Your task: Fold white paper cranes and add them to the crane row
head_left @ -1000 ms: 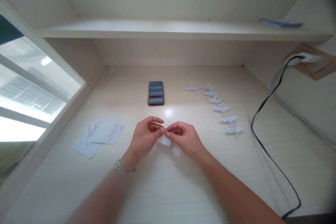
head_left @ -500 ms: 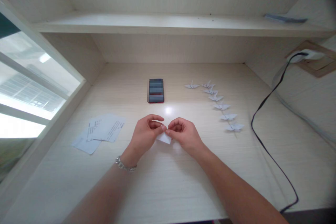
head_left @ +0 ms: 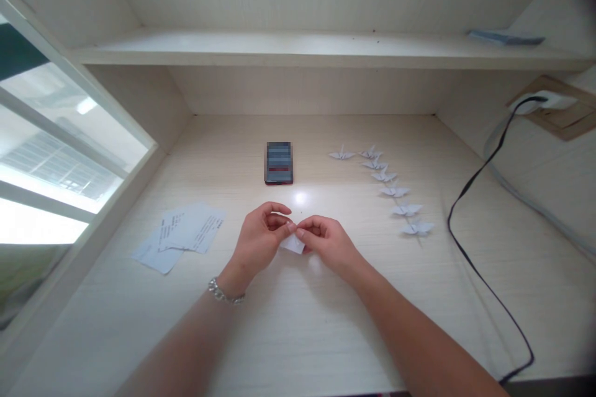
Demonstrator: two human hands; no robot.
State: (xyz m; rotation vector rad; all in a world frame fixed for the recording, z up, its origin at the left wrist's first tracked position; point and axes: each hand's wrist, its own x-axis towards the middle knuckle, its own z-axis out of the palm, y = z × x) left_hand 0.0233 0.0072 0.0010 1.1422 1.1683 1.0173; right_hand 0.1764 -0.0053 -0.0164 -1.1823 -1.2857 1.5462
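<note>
A small folded piece of white paper [head_left: 293, 244] is pinched between my two hands, low over the desk. My left hand [head_left: 263, 232], with a silver bracelet at the wrist, grips its upper left part between thumb and fingers. From the other side my right hand [head_left: 328, 239] pinches it near the top, the thumb tips almost touching. The fingers cover much of the paper, so its full folded shape is hidden. Several white paper cranes [head_left: 394, 191] stand in a slanting row to the right, with one more crane [head_left: 341, 154] left of the row's far end.
A phone [head_left: 279, 163] lies beyond my hands. Overlapping printed paper sheets [head_left: 190, 229] rest at the left by the window [head_left: 56, 136]. A black cable [head_left: 470, 260] runs from the wall socket [head_left: 554, 102] down the right side. A shelf [head_left: 326, 57] spans the back.
My right fingers have drawn closer together around the paper's top and the hand sits slightly lower. The left hand keeps its hold. The whole view has shifted slightly.
</note>
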